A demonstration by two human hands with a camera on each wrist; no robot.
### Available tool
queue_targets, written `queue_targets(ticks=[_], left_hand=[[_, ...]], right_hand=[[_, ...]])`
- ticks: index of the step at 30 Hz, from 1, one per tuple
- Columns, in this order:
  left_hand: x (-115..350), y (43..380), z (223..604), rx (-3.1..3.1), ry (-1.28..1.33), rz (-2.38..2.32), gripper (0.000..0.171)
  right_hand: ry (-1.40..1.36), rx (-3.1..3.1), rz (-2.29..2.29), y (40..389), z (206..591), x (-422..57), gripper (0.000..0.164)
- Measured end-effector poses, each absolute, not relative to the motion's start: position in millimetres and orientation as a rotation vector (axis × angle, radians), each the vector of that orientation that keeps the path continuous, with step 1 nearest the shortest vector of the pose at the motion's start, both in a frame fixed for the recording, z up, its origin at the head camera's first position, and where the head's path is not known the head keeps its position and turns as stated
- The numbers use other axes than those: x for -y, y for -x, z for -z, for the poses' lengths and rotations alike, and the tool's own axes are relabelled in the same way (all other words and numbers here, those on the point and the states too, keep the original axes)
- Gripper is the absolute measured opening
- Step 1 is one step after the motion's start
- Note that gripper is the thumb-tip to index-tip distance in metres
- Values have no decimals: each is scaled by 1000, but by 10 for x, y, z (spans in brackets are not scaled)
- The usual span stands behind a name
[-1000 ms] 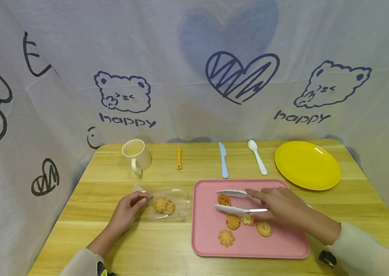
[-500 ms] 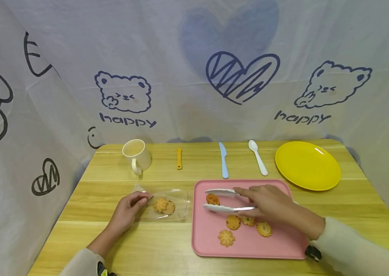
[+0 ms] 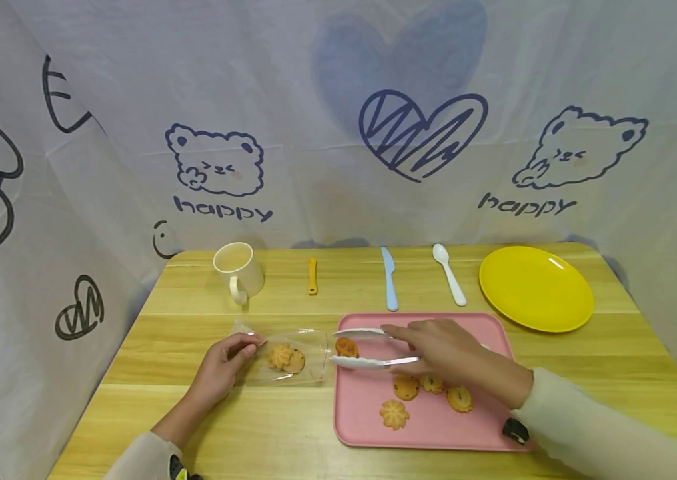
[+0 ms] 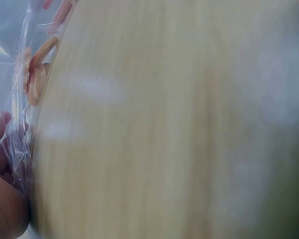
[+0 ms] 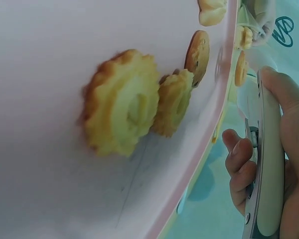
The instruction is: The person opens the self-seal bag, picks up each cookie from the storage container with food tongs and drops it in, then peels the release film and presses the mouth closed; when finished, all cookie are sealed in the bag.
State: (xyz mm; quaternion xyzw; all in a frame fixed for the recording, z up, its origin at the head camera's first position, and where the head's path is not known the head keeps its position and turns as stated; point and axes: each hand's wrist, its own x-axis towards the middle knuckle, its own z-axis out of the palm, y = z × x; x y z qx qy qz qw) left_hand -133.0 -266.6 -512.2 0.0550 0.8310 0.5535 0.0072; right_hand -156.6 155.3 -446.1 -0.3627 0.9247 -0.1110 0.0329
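At the left of the head view, my left hand (image 3: 224, 365) pinches the edge of a clear plastic bag (image 3: 316, 343) lying on the table. Inside the bag lie a flower-shaped cookie (image 3: 279, 357) and a round cookie (image 3: 297, 362). My right hand (image 3: 443, 348) grips metal tongs (image 3: 368, 363), whose pale handle (image 5: 270, 179) fills the palm in the right wrist view. Between the tong tips is a browner round cookie (image 3: 347, 347), over the left edge of the pink tray (image 3: 368, 433), beside the bag's right end. Several other cookies (image 3: 394, 415) rest on the tray.
Behind the tray lie a blue knife (image 3: 389, 280), a white spoon (image 3: 449, 275) and a small orange utensil handle (image 3: 312, 277). A cream mug (image 3: 245, 270) stands at the back left, a yellow plate (image 3: 536, 287) at the back right. A printed curtain (image 3: 314, 180) hangs behind the table.
My right hand has moved left across the tray with the tongs and the browner cookie, from mid-tray to its left edge. The left hand and bag stay where they were.
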Motion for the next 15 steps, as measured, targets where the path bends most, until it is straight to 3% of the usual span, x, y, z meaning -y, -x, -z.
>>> queue_targets(ticks=[15], left_hand=[[2664, 1327, 5117, -2609, -171, -1721, 18]], right_hand=[[1226, -2813, 312, 1617, 4509, -1168, 66]])
